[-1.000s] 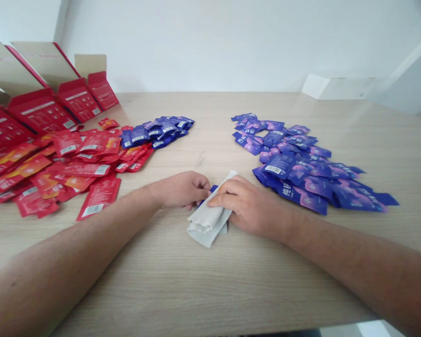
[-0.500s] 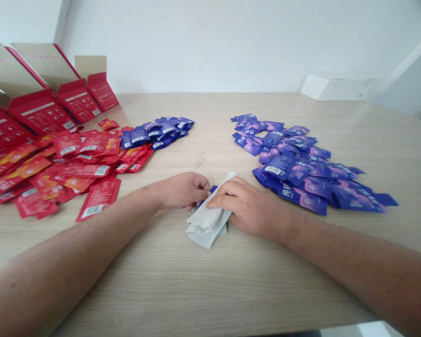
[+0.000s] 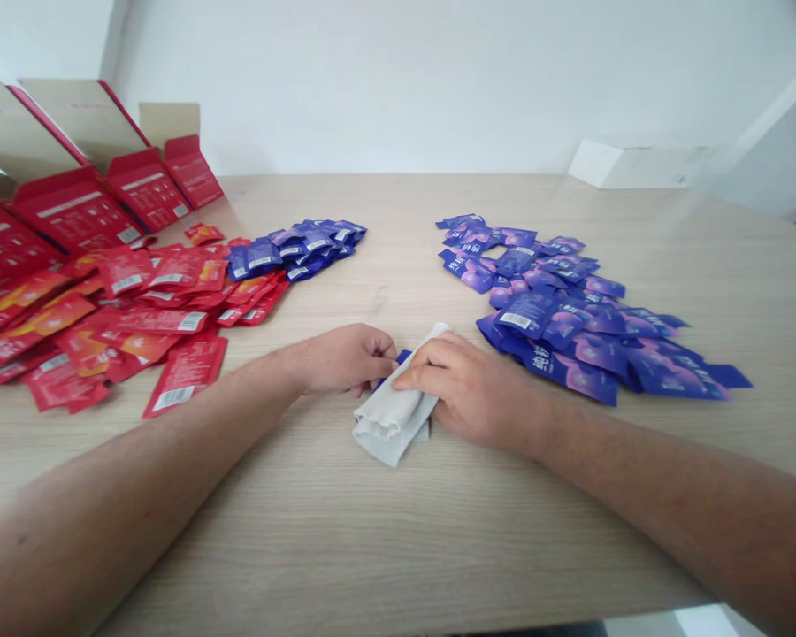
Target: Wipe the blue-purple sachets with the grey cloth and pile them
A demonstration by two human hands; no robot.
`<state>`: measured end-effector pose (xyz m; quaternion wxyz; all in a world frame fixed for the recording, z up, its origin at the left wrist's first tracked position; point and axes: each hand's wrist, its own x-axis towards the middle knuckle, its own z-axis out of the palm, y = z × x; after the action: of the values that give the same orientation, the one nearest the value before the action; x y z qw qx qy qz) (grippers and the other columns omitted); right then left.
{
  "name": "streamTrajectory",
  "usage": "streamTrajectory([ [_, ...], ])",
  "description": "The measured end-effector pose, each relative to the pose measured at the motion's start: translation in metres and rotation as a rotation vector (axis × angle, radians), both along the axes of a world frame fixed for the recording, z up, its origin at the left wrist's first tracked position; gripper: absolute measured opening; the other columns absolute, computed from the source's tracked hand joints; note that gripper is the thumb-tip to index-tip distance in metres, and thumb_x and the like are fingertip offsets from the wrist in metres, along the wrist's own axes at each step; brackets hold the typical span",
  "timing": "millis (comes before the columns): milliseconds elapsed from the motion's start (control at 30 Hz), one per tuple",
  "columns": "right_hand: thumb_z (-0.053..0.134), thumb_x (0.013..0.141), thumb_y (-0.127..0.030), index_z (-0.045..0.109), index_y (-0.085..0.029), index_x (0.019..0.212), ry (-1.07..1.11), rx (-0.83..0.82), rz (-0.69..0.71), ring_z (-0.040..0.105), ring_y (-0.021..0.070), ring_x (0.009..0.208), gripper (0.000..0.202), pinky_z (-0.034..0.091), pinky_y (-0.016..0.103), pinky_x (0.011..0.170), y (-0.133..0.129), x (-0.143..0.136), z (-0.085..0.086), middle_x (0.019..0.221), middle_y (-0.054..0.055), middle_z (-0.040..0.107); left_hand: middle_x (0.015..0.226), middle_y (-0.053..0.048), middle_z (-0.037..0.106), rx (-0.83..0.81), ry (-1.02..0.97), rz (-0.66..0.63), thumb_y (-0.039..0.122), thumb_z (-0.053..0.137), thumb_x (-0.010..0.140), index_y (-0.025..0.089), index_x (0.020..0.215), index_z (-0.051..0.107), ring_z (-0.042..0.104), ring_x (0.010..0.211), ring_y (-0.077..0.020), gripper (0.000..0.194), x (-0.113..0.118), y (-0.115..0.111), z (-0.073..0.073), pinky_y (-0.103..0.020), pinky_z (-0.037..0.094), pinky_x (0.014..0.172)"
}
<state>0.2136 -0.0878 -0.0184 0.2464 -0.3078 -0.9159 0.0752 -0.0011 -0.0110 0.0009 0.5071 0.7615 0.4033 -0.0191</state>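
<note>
My left hand (image 3: 353, 358) is closed on the upper left end of a blue packet (image 3: 403, 356), most of which is hidden under a white cloth. The folded white cloth (image 3: 393, 407) lies slantwise over the packet, its loose end hanging toward the front of the table. My right hand (image 3: 474, 389) pinches the cloth from the right, fingers on top and the thumb side hidden below. Both hands are close together, just above the wooden table (image 3: 371, 548).
Red and orange packets (image 3: 139, 310) are heaped at left, with blue packets (image 3: 298, 248) behind. Another pile of blue-purple packets (image 3: 563, 318) lies at right. Open red boxes (image 3: 72, 208) stand at back left, and a white box (image 3: 637, 166) sits at back right.
The loose lower end of the cloth has shifted slightly. Both hands hold nearly the same place and the same grip.
</note>
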Motion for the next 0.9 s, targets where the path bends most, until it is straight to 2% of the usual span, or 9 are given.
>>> streamTrajectory([
  [100,0.059,0.082,-0.006,0.066,-0.018,0.116,-0.017,0.000,0.043,0.054,0.0237,0.105,0.037,0.045,0.041,0.095,-0.0009,-0.0008,0.0006,0.110,0.010,0.063,0.060,0.004,0.057,0.012,-0.001,-0.014,0.035,0.054,0.083,0.019,0.082,0.060,0.050,0.045,-0.0081,0.017,0.0000,-0.0005,0.0003,-0.019,0.035,0.039],
  [267,0.060,0.081,-0.005,0.066,-0.018,0.114,0.006,0.007,-0.016,0.055,0.0245,0.104,0.036,0.046,0.043,0.093,0.0003,0.0002,0.0011,0.105,0.010,0.064,0.060,0.004,0.057,0.013,0.010,0.018,0.038,0.055,0.083,0.019,0.083,0.060,0.050,0.045,-0.0083,0.019,0.0012,-0.0016,0.0017,-0.018,0.034,0.039],
  [433,0.060,0.081,-0.004,0.066,-0.018,0.115,-0.010,-0.002,0.036,0.055,0.0236,0.105,0.037,0.045,0.042,0.095,-0.0007,0.0006,0.0017,0.109,0.010,0.064,0.060,0.004,0.057,0.019,0.018,0.001,0.036,0.055,0.082,0.020,0.081,0.060,0.050,0.045,-0.0079,0.017,0.0016,-0.0011,0.0019,-0.019,0.035,0.040],
  [600,0.059,0.081,-0.004,0.067,-0.018,0.114,0.009,0.009,-0.018,0.055,0.0245,0.104,0.036,0.046,0.043,0.093,0.0002,0.0005,0.0006,0.105,0.010,0.064,0.060,0.004,0.058,0.014,0.023,0.025,0.037,0.055,0.082,0.020,0.083,0.060,0.050,0.045,-0.0082,0.018,0.0017,-0.0012,0.0013,-0.019,0.034,0.040],
  [767,0.059,0.083,-0.007,0.066,-0.018,0.116,-0.022,0.001,0.054,0.055,0.0238,0.105,0.035,0.045,0.042,0.095,0.0002,-0.0009,0.0000,0.109,0.010,0.064,0.059,0.005,0.057,0.015,0.009,0.000,0.033,0.055,0.082,0.020,0.079,0.059,0.049,0.045,-0.0079,0.015,0.0012,-0.0010,0.0015,-0.019,0.035,0.040],
  [900,0.060,0.081,-0.004,0.067,-0.018,0.114,0.017,-0.001,-0.012,0.055,0.0240,0.103,0.037,0.046,0.043,0.093,0.0028,0.0007,-0.0009,0.105,0.010,0.064,0.060,0.004,0.058,0.009,0.005,0.027,0.038,0.056,0.082,0.020,0.083,0.060,0.049,0.044,-0.0085,0.019,0.0007,-0.0014,0.0010,-0.019,0.033,0.039],
])
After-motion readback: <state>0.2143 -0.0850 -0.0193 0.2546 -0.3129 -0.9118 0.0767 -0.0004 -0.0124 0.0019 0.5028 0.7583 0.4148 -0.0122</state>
